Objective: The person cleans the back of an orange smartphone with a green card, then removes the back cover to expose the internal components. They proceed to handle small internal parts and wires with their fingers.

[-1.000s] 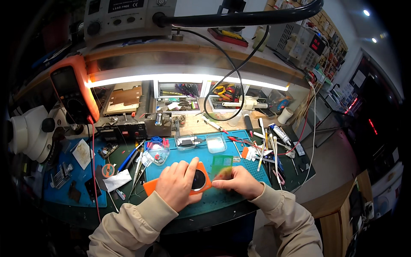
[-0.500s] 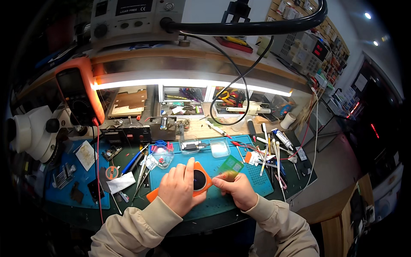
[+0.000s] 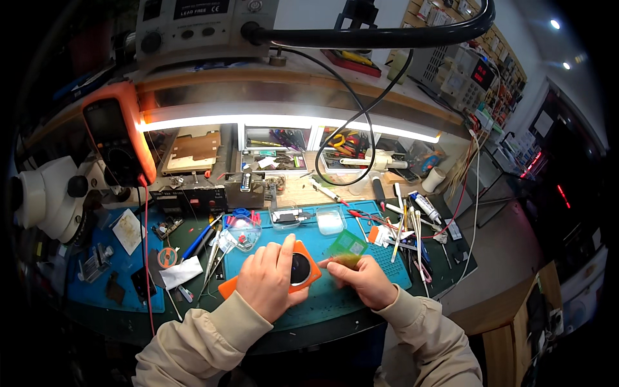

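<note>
An orange phone with a large round black camera disc lies under my left hand on the blue mat. My left fingers wrap over its back, with the thumb along the lower edge, and they hide much of its middle. Just to the right, my right hand pinches a thin, see-through green card between thumb and fingers. A pale square marks the card. My right fingertips sit close beside the phone's right edge, with a small gap showing.
Beyond the hands stand small clear boxes on the blue work mat. Swabs, brushes and a white tube crowd the right side. Tweezers, pens and a white tissue lie left. An orange multimeter and a microscope stand further left.
My right hand has moved slightly right, away from the phone's edge, and the green card has shifted upward with it. My left hand and the phone stay nearly in place.
</note>
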The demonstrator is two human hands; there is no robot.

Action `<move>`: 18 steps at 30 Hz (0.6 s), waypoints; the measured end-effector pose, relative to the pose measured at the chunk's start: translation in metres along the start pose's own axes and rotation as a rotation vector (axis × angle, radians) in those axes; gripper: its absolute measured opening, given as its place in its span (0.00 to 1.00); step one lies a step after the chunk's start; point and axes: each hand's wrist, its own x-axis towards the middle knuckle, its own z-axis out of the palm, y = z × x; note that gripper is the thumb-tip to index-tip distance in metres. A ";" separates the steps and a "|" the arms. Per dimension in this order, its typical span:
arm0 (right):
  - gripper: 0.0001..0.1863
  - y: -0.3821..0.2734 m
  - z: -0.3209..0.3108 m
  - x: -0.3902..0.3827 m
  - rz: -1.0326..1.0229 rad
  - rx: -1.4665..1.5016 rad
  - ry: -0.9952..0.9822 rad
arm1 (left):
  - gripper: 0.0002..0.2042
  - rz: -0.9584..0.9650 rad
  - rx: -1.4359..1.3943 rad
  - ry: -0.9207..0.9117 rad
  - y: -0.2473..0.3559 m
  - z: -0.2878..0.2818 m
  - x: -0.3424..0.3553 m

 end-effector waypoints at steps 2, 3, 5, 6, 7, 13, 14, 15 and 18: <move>0.13 0.008 -0.003 0.001 -0.040 -0.011 -0.002 | 0.46 0.009 -0.011 -0.005 0.000 0.000 0.000; 0.13 0.012 -0.004 0.000 -0.061 -0.016 -0.002 | 0.46 0.004 -0.017 0.002 -0.001 0.002 0.000; 0.13 0.015 -0.001 0.000 -0.062 -0.016 0.034 | 0.46 -0.008 -0.026 0.017 -0.002 0.005 -0.001; 0.13 0.017 0.001 0.000 -0.063 -0.015 0.051 | 0.46 -0.022 -0.021 0.009 -0.002 0.006 -0.001; 0.12 0.018 0.002 0.000 -0.074 -0.033 0.056 | 0.46 -0.036 -0.017 0.001 -0.002 0.006 -0.001; 0.10 0.023 0.003 0.001 -0.103 -0.053 0.060 | 0.43 -0.060 -0.037 -0.025 0.000 0.003 -0.001; 0.10 0.023 0.003 0.000 -0.105 -0.053 0.055 | 0.43 -0.056 -0.037 -0.027 0.000 0.003 -0.002; 0.09 0.023 0.003 0.000 -0.107 -0.053 0.049 | 0.43 -0.046 -0.035 -0.028 0.000 0.003 -0.002; 0.09 0.021 0.003 0.000 -0.110 -0.089 0.045 | 0.44 -0.020 -0.020 -0.027 0.001 0.003 -0.002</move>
